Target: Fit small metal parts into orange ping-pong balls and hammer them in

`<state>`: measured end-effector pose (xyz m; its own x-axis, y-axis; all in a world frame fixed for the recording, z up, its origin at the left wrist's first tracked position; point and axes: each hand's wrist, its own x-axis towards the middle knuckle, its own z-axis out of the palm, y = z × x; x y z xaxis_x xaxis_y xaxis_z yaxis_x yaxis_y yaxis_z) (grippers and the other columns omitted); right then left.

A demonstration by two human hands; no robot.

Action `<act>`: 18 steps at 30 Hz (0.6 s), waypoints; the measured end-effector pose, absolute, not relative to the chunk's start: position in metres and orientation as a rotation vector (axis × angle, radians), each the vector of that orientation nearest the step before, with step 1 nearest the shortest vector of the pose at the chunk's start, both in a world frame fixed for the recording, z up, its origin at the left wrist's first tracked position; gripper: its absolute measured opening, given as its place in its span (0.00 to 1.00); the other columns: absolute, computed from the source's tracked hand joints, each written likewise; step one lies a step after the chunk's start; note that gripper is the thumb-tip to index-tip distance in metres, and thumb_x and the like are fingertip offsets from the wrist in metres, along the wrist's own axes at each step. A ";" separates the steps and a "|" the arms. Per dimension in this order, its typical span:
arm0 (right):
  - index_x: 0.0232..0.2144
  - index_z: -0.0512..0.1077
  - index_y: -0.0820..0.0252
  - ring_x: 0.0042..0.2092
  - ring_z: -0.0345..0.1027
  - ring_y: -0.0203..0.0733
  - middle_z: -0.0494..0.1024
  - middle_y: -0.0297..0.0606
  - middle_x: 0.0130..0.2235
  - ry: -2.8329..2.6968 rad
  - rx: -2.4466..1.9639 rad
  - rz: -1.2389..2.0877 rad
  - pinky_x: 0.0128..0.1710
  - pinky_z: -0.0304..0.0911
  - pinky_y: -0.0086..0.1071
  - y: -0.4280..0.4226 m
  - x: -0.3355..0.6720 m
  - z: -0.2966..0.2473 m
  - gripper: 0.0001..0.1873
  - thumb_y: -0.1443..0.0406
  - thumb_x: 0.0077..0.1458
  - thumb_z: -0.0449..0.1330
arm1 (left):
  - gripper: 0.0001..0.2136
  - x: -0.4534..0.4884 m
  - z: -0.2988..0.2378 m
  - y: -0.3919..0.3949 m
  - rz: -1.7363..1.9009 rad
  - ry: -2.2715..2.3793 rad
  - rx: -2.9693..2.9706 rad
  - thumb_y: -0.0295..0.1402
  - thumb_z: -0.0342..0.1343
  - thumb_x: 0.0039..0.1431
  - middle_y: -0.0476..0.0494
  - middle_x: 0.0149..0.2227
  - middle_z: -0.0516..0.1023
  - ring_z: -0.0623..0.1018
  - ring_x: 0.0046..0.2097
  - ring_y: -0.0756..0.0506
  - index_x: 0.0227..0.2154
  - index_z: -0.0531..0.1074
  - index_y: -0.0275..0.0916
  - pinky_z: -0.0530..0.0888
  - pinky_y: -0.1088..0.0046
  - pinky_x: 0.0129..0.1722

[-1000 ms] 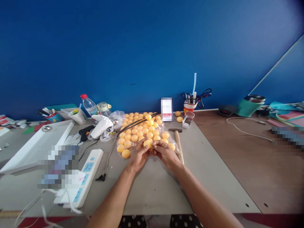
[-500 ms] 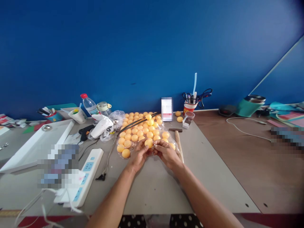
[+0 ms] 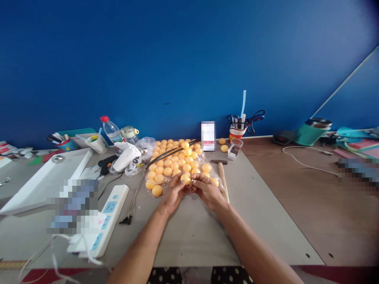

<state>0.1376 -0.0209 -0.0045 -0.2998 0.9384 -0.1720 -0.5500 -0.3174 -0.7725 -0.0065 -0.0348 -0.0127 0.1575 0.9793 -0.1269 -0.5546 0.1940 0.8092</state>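
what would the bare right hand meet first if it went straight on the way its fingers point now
Most likely the round, glossy orange ball in the left hand: the right hand points forward and leftward at it. Whether they already touch is unclear.

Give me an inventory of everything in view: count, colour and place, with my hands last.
Held ball: one, orange, centre
Packed balls: dozens, orange, centre
Straps: count unclear, black, across packed balls
Hammer: one, dark head, pale handle, right of packed balls
Pen cup: one, red and white, behind hammer
Loose balls: two, orange, left of pen cup
Flask: one, green, back right
Bottle: one, clear, red cap, back left
Tray: one, white, left
Power strip: one, white and blue, front left
Smaller clutter: uncounted, mixed, back edges
Wall: one, blue, behind
Left hand: one, bare, gripping held ball
Right hand: one, bare, beside held ball
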 end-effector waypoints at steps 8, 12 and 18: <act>0.27 0.73 0.61 0.22 0.61 0.30 0.71 0.29 0.22 -0.714 -0.736 1.837 0.26 0.58 0.28 -0.020 0.139 -0.005 0.13 0.65 0.37 0.72 | 0.15 -0.007 -0.015 -0.034 1.235 0.720 0.707 0.35 0.65 0.51 0.48 0.33 0.76 0.75 0.32 0.48 0.42 0.74 0.41 0.73 0.68 0.37; 0.25 0.72 0.60 0.23 0.61 0.31 0.70 0.29 0.21 -0.644 -0.678 1.874 0.27 0.58 0.28 -0.019 0.141 -0.005 0.11 0.66 0.38 0.71 | 0.16 -0.007 -0.015 -0.034 1.251 0.689 0.667 0.35 0.64 0.52 0.46 0.33 0.78 0.76 0.31 0.48 0.44 0.74 0.40 0.72 0.69 0.35; 0.26 0.71 0.60 0.23 0.61 0.31 0.69 0.29 0.22 -0.526 -0.646 1.894 0.27 0.60 0.28 -0.017 0.142 -0.008 0.11 0.69 0.39 0.70 | 0.19 -0.006 -0.003 -0.035 1.319 0.644 0.522 0.37 0.64 0.51 0.44 0.36 0.80 0.77 0.30 0.49 0.47 0.73 0.40 0.73 0.70 0.34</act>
<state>0.1423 -0.0169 -0.0084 -0.3339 0.9214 -0.1989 -0.6866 -0.3823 -0.6184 -0.0061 -0.0350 -0.0034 0.1237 0.9833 -0.1335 -0.7100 0.1817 0.6804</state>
